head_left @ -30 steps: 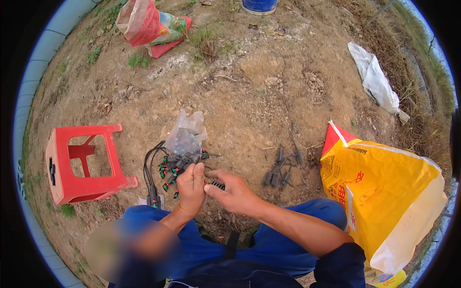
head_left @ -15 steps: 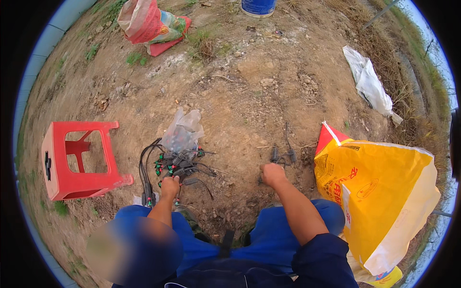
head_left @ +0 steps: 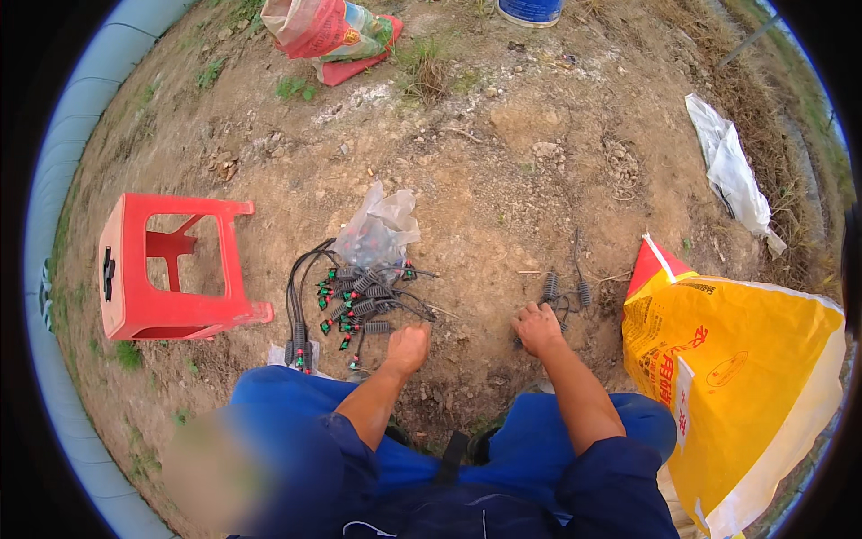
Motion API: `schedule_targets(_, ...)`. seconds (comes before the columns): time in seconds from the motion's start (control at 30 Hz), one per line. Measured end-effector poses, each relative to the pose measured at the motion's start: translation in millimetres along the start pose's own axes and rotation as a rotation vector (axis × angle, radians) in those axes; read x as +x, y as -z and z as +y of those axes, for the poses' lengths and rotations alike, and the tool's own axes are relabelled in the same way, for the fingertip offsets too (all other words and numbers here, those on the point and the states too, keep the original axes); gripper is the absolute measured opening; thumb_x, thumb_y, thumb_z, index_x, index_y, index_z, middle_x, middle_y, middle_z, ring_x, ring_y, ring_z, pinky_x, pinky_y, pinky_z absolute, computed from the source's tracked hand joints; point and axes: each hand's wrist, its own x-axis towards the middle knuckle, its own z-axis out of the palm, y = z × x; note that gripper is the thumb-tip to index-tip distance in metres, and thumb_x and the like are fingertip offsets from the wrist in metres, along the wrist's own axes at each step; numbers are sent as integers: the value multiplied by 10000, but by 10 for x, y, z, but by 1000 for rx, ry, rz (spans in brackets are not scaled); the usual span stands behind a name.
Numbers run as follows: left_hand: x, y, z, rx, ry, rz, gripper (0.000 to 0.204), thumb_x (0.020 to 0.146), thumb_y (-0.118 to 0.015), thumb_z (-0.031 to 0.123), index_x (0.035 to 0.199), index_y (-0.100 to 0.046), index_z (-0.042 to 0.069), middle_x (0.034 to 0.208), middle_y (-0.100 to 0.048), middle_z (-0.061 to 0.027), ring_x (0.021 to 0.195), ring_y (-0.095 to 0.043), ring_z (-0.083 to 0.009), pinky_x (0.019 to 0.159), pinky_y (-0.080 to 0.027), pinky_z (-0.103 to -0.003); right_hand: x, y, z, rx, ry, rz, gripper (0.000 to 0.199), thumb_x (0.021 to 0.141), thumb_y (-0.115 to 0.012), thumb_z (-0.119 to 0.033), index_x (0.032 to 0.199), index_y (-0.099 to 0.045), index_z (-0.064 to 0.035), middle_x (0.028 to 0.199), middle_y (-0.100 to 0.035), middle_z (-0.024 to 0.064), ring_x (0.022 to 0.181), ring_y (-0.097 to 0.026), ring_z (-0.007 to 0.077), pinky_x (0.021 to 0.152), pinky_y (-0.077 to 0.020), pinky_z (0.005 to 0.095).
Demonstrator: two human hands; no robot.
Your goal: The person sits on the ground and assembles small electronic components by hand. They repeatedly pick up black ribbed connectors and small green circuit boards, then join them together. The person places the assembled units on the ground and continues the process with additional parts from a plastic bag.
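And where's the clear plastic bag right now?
In the head view, the clear plastic bag sits a little left of centre, against the far edge of the pile of black coils, with the red stool farther left.

The coils [head_left: 377,328] look matt, the clear bag [head_left: 388,218] crinkled plastic, the stool [head_left: 135,269] smooth plastic.

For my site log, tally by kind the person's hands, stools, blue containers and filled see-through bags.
Left hand and right hand: 2
Red stool: 1
Blue container: 1
See-through bag, by black coiled parts: 1
Total: 5
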Motion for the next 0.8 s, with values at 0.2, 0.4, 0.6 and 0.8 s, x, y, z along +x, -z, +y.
schedule_targets(0.2,50,-105,129,-121,55,-63,254,881,-672,185,1045,-562,25,1096,-612,-203,998,-623,-418,820,-517,-523,-123,183,63,243,-10,188,397,854,-700,-305,1169,-579,-95,1119,-665,109,1075,-625,274,892,-493,443)
schedule_targets(0.4,294,-88,226,-111,4,213,161,861,-671,154,957,-606,43,1024,-594,-158,996,-585,-385,818,-482,-492,-716,1010,229,914,-71,359,391,800,-720,-253,1072,-560,-23,945,-675,171,833,-693,309,738,-542,416)
schedule_targets(0.6,972,406,17,166,-202,551,85,829,-633,151,859,-609,76,965,-581,-108,974,-561,-305,821,-443,-436,-1467,1397,162,1878,205,293,273,870,-692,-106,1086,-562,-2,936,-665,78,790,-679,172,684,-545,322)
schedule_targets(0.8,1398,654,103,616,51,62,215,882,-577,221,987,-735,118,1027,-689,-80,1049,-585,-265,893,-405,-426,-1654,1505,92,2209,294,299,299,873,-665,-68,1143,-550,-12,993,-649,88,852,-691,205,768,-565,356)
